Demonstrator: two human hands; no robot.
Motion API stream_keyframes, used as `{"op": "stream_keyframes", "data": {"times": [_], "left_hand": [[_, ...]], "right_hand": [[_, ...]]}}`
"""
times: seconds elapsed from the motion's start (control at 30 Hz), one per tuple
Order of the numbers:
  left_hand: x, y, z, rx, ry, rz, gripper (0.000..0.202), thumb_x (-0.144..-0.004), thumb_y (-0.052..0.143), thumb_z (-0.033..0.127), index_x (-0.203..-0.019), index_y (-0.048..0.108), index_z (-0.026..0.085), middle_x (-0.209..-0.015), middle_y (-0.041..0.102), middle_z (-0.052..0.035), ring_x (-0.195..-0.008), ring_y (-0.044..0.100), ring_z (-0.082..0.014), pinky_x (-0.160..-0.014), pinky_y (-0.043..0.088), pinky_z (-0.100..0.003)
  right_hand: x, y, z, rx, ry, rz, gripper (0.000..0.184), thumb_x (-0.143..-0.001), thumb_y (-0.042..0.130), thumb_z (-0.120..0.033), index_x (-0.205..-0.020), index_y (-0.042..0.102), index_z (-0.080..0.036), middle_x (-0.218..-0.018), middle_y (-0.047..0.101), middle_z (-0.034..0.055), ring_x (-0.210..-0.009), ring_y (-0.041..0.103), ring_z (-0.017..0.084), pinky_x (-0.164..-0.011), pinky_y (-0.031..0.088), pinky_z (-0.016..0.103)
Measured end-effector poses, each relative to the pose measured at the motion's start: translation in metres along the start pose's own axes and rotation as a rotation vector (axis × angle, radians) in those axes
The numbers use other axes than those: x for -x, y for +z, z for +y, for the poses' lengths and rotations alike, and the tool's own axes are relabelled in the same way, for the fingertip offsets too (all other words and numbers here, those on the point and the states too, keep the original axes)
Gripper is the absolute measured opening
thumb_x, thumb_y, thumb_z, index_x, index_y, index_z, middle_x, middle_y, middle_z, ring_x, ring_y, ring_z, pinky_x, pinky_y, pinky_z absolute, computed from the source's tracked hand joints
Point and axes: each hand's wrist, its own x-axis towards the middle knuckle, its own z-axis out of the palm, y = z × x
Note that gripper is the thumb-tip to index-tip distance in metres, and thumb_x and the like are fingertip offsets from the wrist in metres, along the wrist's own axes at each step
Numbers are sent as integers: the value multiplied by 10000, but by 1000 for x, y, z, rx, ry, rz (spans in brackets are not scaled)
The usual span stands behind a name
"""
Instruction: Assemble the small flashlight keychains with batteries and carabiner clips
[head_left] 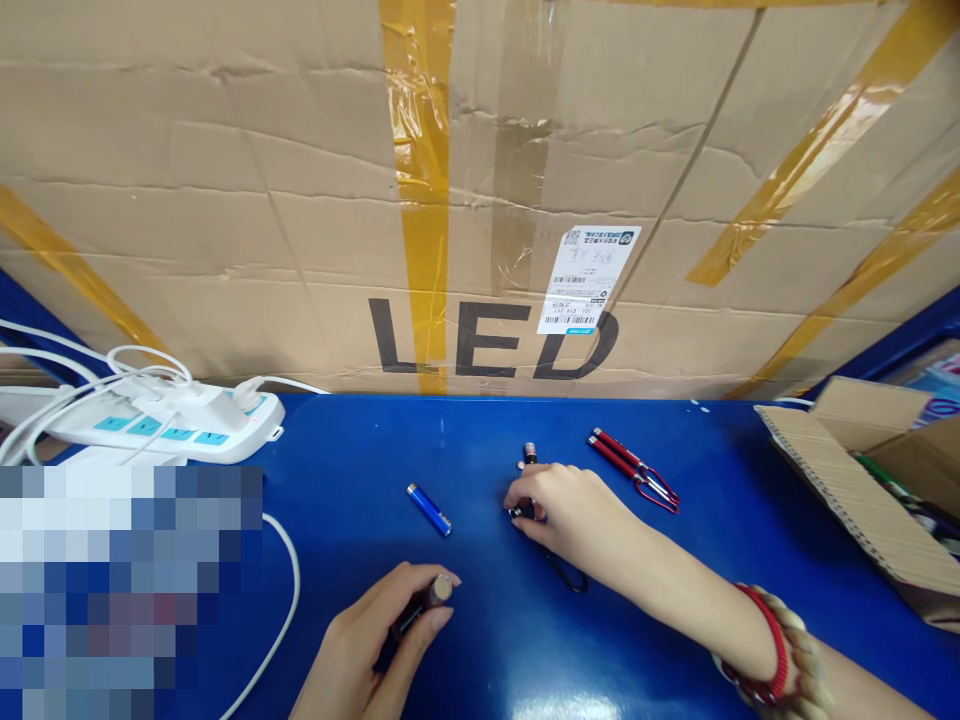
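Note:
In my left hand [375, 625], at the lower middle, is a black cylinder with a round metal end [440, 589], which looks like a small flashlight. The thumb and fingers wrap round it, and that end points up. My right hand [566, 505] is closed low over the blue table, its fingertips on a small black flashlight [517, 512] that they mostly hide. Just beyond these fingers shows another small cylinder with a coppery end [530, 452]. A black cord loop [574, 578] lies under the right wrist. Between the hands and farther back rests a blue penlight [430, 510].
Two red penlights with carabiner clips [634, 468] lie right of my right hand. A white power strip [225, 425] with cables stands at the left. An open cardboard box [847, 480] is at the right. A large taped carton [300, 200] walls off the table's back edge.

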Motion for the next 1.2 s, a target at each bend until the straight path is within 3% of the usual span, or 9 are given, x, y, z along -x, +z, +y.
{"op": "stream_keyframes", "data": {"times": [0.23,0.4,0.77,0.93,1.03,1.2], "left_hand": [[0,1,-1,-9,18,5,133,-858,539,249,-952,633,257,-787,685,29,-696,654,-89,-672,494,-88],[-1,2,-2,-1,16,2,137,-855,538,250,-951,636,241,-828,697,10,-712,662,-109,-672,509,-112],[-1,1,-2,15,19,-8,135,-859,533,230,-955,625,251,-796,684,29,-701,655,-94,-654,496,-94],[-2,2,-1,13,17,-19,130,-863,533,239,-956,623,249,-813,686,23,-719,657,-98,-665,496,-98],[-1,1,-1,3,19,-17,139,-871,519,232,-969,617,247,-835,687,20,-733,654,-97,-683,493,-101],[1,2,-3,-7,26,-38,159,-898,466,223,-997,588,244,-879,673,14,-772,641,-101,-657,481,-106]], "right_hand": [[1,-1,-3,31,-7,32,205,-860,511,-180,-986,659,-247,-968,629,27,-782,639,189,-573,411,260],[1,-2,-4,6,27,64,226,-919,435,-206,-1028,625,-261,-991,586,31,-697,630,158,-535,380,251],[2,-5,-7,-107,12,50,123,-883,519,-196,-972,603,-215,-962,617,27,-780,617,163,-588,390,241],[1,-6,-6,-202,-13,55,103,-775,670,-244,-862,630,-208,-776,656,-17,-668,605,130,-553,374,228],[1,-6,-7,-354,-86,114,116,-706,734,-248,-773,653,-197,-700,662,-35,-615,590,103,-563,392,213],[5,-4,-16,-862,-113,176,139,-625,777,-260,-676,686,-168,-605,665,-25,-539,572,81,-515,416,176]]}}
